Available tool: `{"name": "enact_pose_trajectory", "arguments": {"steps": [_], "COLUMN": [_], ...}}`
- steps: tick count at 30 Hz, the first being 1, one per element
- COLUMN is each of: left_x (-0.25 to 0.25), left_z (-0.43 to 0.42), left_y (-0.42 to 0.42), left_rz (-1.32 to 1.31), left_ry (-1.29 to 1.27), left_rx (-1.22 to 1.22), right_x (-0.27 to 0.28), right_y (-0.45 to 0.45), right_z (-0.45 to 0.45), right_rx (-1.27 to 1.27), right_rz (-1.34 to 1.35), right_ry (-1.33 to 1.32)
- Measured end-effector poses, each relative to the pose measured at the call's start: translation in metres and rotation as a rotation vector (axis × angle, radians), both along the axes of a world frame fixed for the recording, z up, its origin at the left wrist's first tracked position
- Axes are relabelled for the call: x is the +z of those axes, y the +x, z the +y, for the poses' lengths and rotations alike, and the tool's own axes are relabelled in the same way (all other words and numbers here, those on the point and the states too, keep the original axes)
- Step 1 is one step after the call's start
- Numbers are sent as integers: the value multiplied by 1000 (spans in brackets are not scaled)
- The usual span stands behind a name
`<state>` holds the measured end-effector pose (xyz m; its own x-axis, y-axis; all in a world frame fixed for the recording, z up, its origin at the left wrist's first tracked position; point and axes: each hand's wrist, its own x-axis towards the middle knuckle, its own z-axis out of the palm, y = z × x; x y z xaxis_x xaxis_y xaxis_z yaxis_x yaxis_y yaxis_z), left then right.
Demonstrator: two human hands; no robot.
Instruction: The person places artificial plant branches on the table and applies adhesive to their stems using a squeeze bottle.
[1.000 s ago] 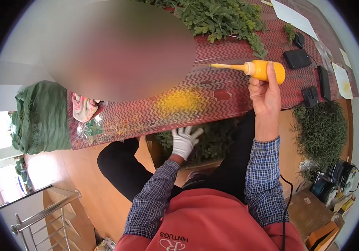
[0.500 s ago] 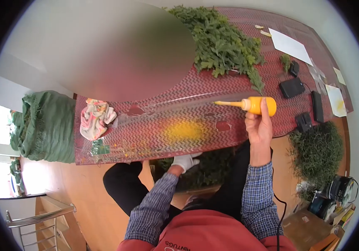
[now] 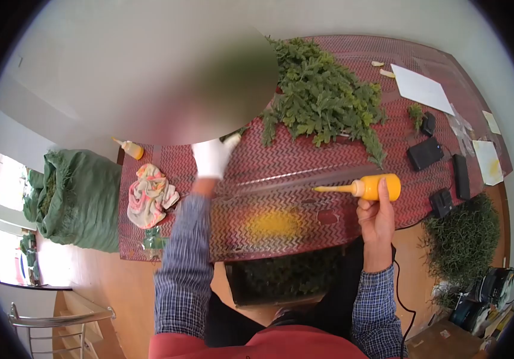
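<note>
My right hand is closed around a yellow squeeze bottle, its long nozzle pointing left above the red zigzag-patterned table. My left hand, in a white glove, is over the table's back left part; a blurred patch hides most of its fingers, and a bit of green shows beside its thumb. Whether it holds anything is unclear. Green leafy sprigs lie in a heap at the back. Yellow powder or paint marks the tabletop near the front edge.
A crumpled cloth and a second bottle are at the left. Black devices and white sheets lie at the right. Below the table stands a box of greenery; a green sack stands beside it at far left.
My left hand has risen from the greenery box under the table to above the tabletop. My right hand still grips the yellow bottle. The view has tilted up, bringing the second bottle into sight.
</note>
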<state>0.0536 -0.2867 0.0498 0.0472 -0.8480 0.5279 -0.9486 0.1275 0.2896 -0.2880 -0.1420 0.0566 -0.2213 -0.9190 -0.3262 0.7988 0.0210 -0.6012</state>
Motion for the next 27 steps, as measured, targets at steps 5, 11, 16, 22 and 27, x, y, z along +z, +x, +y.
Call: {"name": "enact_pose_trajectory", "arguments": {"steps": [5, 11, 16, 22, 27], "left_x": [-16, -41, -47, -35, -38], "left_z": [-80, 34, 115, 145, 167], "left_y": [34, -3, -7, 4, 9], "left_rz": [-185, -309, -307, 1453, 1542], "left_ry": [557, 360, 413, 273, 165], "left_rx": [254, 246, 239, 97, 130], "right_x": [0, -3, -11, -15, -15], "right_y": [0, 0, 2, 7, 8], "right_z": [-12, -6, -3, 0, 1], "right_rx": [-15, 23, 56, 62, 61], "right_rz": [1, -43, -72, -65, -75], "right_ry": [24, -10, 3, 8, -2]}}
